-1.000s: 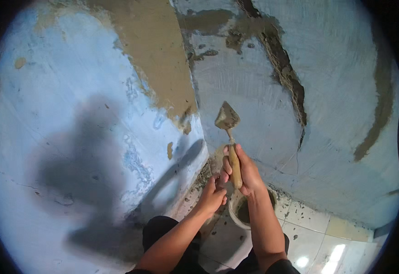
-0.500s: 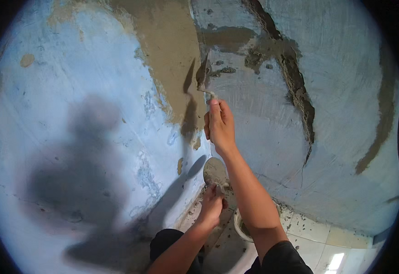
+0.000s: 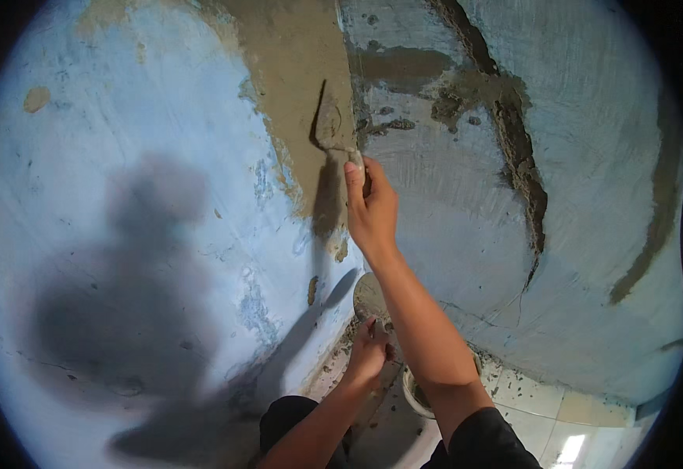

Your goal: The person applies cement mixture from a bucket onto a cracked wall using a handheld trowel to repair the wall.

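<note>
My right hand [image 3: 374, 207] is closed around the handle of a small pointed trowel [image 3: 329, 125]. The trowel's blade lies against, or just off, a strip of wet brown-grey mortar [image 3: 298, 70] on the blue wall, left of the corner; contact is hard to tell. Lower down, near the foot of the corner, my left hand [image 3: 366, 358] grips a rounded, mortar-smeared trowel [image 3: 369, 297]. Its broad end points up, and the handle is mostly hidden in my fingers.
A deep, rough crack [image 3: 519, 156] runs down the right wall, crossed by a mortar patch [image 3: 404, 69]. Partly behind my right forearm stands a bucket [image 3: 413, 399] on the tiled floor [image 3: 529, 393], where mortar crumbs lie scattered. Shadows fall across the left wall.
My right hand has turned and shifted the pointed trowel left, from the corner onto the mortar strip. The left hand keeps its hold with little movement. The whole view has shifted slightly.
</note>
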Tool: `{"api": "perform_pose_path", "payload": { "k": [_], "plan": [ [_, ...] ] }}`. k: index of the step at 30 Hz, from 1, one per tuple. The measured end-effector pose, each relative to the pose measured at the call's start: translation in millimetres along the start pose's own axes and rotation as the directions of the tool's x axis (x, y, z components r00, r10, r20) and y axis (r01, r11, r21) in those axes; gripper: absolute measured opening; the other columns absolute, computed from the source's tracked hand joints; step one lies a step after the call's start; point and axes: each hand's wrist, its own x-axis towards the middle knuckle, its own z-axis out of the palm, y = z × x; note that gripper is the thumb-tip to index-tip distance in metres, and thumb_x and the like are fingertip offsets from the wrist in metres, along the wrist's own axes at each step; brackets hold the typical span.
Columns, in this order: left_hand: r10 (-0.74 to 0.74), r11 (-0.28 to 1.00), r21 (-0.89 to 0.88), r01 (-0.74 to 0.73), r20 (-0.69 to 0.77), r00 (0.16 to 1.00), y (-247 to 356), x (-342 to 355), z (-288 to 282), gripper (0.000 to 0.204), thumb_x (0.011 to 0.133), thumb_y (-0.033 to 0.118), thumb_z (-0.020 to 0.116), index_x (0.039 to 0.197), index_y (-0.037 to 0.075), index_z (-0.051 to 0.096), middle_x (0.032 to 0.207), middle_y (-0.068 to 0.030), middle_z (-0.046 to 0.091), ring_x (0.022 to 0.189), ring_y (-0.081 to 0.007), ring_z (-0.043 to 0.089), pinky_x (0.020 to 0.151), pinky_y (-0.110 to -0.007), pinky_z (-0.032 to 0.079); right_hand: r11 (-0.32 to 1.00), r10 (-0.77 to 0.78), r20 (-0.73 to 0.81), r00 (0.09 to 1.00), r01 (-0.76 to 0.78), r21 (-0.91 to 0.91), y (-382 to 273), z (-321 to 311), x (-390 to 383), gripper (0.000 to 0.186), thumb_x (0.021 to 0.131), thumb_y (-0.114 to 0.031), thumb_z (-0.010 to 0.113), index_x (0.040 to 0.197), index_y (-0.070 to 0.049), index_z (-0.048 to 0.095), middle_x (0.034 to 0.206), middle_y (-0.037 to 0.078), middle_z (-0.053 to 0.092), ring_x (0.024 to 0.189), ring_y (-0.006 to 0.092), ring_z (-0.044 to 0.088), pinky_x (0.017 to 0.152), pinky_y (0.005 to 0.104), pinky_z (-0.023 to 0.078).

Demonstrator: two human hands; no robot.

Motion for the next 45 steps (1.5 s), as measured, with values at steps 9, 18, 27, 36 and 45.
{"api": "perform_pose_path", "payload": {
  "k": [9,18,27,36,45],
  "plan": [
    [0.025,1.0,-0.008,-0.024,0.165,0.986,1.7,12.9,-19.8,0.051,0.104,0.015,0.052,0.15,-0.001,0.036,0.084,-0.0033,0.054,0.063,-0.0128,0.051,0.057,-0.031,0.045,0.987,0.024,0.074,0.997,-0.035,0.158,-14.4,-1.8,-49.3,0.036,0.105,-0.031,0.059,0.123,0.0,0.063,0.074,0.016,0.064,0.06,0.0238,0.057,0.061,0.0371,0.048],
    [0.033,0.999,0.027,-0.034,0.037,0.999,-9.1,7.0,-2.0,0.025,0.102,0.012,0.053,0.125,0.001,0.054,0.081,-0.0023,0.057,0.064,-0.0117,0.052,0.057,-0.029,0.042,0.972,0.165,0.07,0.984,-0.174,0.161,10.6,8.6,-1.6,0.033,0.11,-0.03,0.05,0.115,0.002,0.058,0.076,0.004,0.054,0.065,0.0105,0.049,0.059,0.0299,0.042],
    [0.142,0.984,-0.124,-0.13,0.093,0.986,1.9,-10.5,1.2,0.015,0.103,0.017,0.056,0.112,0.006,0.06,0.084,0.0,0.062,0.067,-0.0107,0.053,0.058,-0.028,0.04,0.997,-0.016,0.2,0.98,0.0,0.079,-16.2,-6.7,-92.8,0.033,0.108,-0.028,0.053,0.124,0.001,0.06,0.076,0.007,0.06,0.067,0.0116,0.052,0.062,0.0286,0.045],
    [0.001,0.998,0.061,-0.006,0.073,0.997,-10.3,6.0,-1.7,0.028,0.107,0.021,0.052,0.127,0.001,0.053,0.086,-0.0027,0.058,0.066,-0.0115,0.052,0.059,-0.031,0.043,0.992,0.055,-0.005,0.998,-0.054,0.115,20.6,4.8,-5.7,0.033,0.107,-0.03,0.054,0.118,0.001,0.061,0.076,0.009,0.061,0.064,0.0171,0.054,0.061,0.0328,0.045],
    [-0.003,1.0,-0.003,0.003,0.032,0.999,14.8,-18.5,12.6,0.012,0.103,0.013,0.052,0.107,0.008,0.062,0.082,0.0012,0.06,0.065,-0.0082,0.049,0.058,-0.028,0.038,0.991,-0.116,0.131,0.985,0.106,0.079,18.6,-9.1,-88.8,0.031,0.104,-0.023,0.059,0.126,-0.001,0.06,0.073,0.019,0.063,0.061,0.0234,0.062,0.059,0.0357,0.048]
  ]
}}
